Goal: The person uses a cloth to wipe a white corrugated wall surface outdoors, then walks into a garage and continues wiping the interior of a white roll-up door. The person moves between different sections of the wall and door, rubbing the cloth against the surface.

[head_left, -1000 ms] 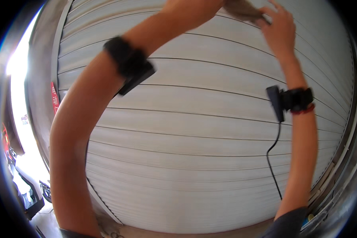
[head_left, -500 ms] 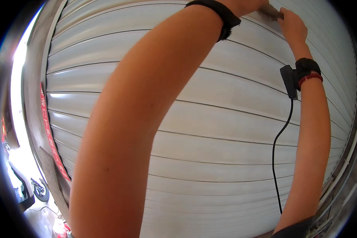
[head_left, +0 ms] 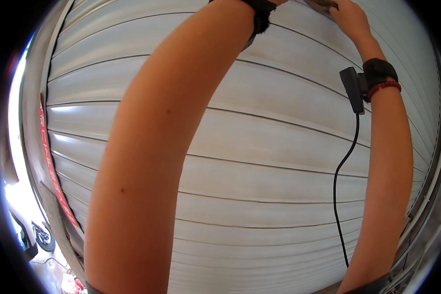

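Where it shows, the object point(head_left: 321, 4) looks grey-brown.

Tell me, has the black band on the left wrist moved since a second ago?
Yes: the left black wristband has shifted right and upward against the pale slatted shutter, now farther from its left edge.

Slatted shutter point(head_left: 269, 137), centre: smooth painted-metal look, satin, glossy streaks toward 9 o'clock. Brownish piece point(head_left: 321, 5), 1 o'clock: matt, cloth-like. Wrist strap point(head_left: 262, 14), 12 o'clock: dark fabric, fuzzy edge. Box point(head_left: 352, 89), 2 o'clock: matt plastic look. Cable point(head_left: 336, 196), 4 o'clock: smooth, rubbery. Bracelet point(head_left: 384, 87), 2 o'clock: bumpy, beaded, material unclear.
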A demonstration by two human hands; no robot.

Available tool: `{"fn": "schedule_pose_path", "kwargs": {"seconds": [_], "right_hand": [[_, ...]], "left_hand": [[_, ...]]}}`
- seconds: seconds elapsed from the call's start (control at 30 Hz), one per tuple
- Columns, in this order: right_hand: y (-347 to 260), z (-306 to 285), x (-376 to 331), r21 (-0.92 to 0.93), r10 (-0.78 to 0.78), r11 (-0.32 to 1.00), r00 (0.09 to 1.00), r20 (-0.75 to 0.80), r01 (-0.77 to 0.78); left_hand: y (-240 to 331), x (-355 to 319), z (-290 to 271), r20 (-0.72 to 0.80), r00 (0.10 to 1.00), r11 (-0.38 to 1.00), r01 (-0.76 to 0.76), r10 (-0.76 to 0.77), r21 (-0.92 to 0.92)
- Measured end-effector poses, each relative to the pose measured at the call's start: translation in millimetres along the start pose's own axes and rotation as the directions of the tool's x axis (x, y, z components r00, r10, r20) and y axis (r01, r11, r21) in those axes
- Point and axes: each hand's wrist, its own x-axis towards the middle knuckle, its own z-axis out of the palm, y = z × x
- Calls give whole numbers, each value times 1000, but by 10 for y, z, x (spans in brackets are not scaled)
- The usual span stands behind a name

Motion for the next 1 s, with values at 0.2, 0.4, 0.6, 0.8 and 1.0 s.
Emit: {"fn": "schedule_pose_path", "kwargs": {"seconds": [0.2, 0.4, 0.6, 0.8, 1.0], "right_hand": [[-61, -92, 271, -74, 13, 997, 1000, 12, -12], [-131, -168, 393, 3, -4, 1000, 993, -115, 4], [52, -235, 480, -30, -19, 999, 995, -98, 16], [-35, -351, 309, 27, 129, 992, 989, -72, -127], [89, -561, 282, 108, 221, 972, 970, -99, -210]], "left_hand": [[-155, -12, -231, -110, 993, 999, 35, -39, -42], [-250, -13, -407, -166, 986, 999, 28, -31, -16], [-243, 73, -500, -216, 976, 999, 24, -28, -22], [-128, 170, -401, -280, 960, 996, -21, -4, -88], [16, 275, -682, -168, 986, 999, -28, 20, -46]]}}
